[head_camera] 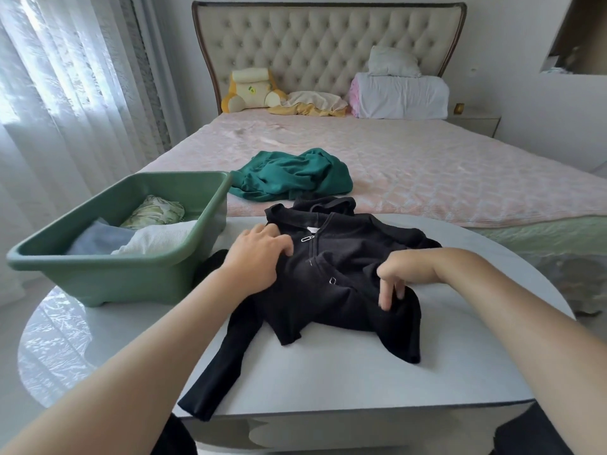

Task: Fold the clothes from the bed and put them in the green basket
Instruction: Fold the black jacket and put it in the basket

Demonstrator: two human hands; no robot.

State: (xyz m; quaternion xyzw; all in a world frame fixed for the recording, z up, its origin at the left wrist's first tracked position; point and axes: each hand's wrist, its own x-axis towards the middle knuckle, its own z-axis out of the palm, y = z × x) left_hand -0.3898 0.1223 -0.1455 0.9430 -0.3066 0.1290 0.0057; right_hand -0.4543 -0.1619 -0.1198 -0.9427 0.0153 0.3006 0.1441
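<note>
The person's left forearm reaches in from the lower left. The left hand (259, 254) lies palm down on the chest of the black hoodie (341, 257), just left of its zip. Its fingers are bent and their tips dig into the cloth, but it cannot be told whether they grip a fold or only press.

The right forearm comes in from the right, with the wrist bent so that the right hand (399, 274) hangs over the hoodie's lower right part. Its fingers point straight down and their tips are on the fabric. The thumb is hidden, so whether this hand pinches the cloth cannot be told either.

The hoodie lies front up on the white tabletop (345, 382). Its long axis runs away from the person, with the hood toward the bed (443, 178) and the hem nearer. One sleeve trails down and left to the tabletop's near edge.

The green basket (98, 280) stands on the tabletop just left of the hoodie and holds folded clothes. A teal garment (292, 175) lies crumpled on the bed, beyond the hood.
</note>
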